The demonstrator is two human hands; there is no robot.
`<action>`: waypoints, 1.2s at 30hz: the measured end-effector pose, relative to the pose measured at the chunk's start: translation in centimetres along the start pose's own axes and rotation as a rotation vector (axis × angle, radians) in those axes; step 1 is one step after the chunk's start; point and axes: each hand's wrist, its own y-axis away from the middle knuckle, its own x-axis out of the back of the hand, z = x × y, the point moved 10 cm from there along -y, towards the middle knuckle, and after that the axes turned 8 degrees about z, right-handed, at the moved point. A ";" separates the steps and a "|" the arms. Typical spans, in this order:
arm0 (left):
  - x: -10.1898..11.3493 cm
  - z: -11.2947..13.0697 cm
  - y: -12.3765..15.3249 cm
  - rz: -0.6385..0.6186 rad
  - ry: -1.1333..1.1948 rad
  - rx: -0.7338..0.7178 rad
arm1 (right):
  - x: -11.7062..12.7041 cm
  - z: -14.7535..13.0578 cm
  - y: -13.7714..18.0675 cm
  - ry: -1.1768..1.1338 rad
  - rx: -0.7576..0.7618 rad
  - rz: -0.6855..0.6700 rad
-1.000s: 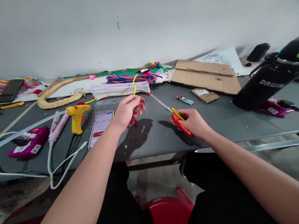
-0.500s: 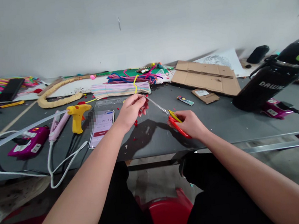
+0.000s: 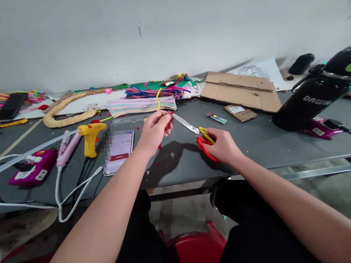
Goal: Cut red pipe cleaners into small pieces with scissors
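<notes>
My right hand (image 3: 223, 144) is wrapped round the red and yellow handles of a pair of scissors (image 3: 190, 125). The blades point up and left, and their tips reach the fingertips of my left hand (image 3: 156, 129). Those fingers are pinched on a small red piece (image 3: 171, 114), mostly hidden, whose kind I cannot make out. Red scraps (image 3: 159, 147) lie on the grey table (image 3: 185, 164) below my left hand. Just behind it is a bundle of pale pipe cleaners (image 3: 141, 105) with a yellow tie.
To the left are a phone (image 3: 119, 152), a yellow glue gun (image 3: 90, 137), a pink tool (image 3: 69, 150) and a purple power strip (image 3: 34, 168) with cables. Cardboard (image 3: 240, 90) lies at the back right, near a large black bottle (image 3: 313, 94).
The scissors have turned slightly in my right hand, so the blades show broader and the handles sit a little differently. My left hand stays almost in place.
</notes>
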 end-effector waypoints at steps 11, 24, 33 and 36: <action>-0.1 0.1 0.0 -0.033 -0.007 -0.026 | 0.3 -0.1 -0.1 0.062 0.037 0.027; 0.3 -0.1 0.0 0.014 -0.081 -0.025 | 1.9 -0.6 -0.4 0.310 0.031 0.123; 0.4 0.3 0.0 0.045 -0.145 -0.046 | 1.9 -0.5 -0.5 0.367 0.051 0.134; 0.5 0.4 0.1 0.052 -0.163 -0.053 | 1.8 -0.5 -0.5 0.365 0.061 0.121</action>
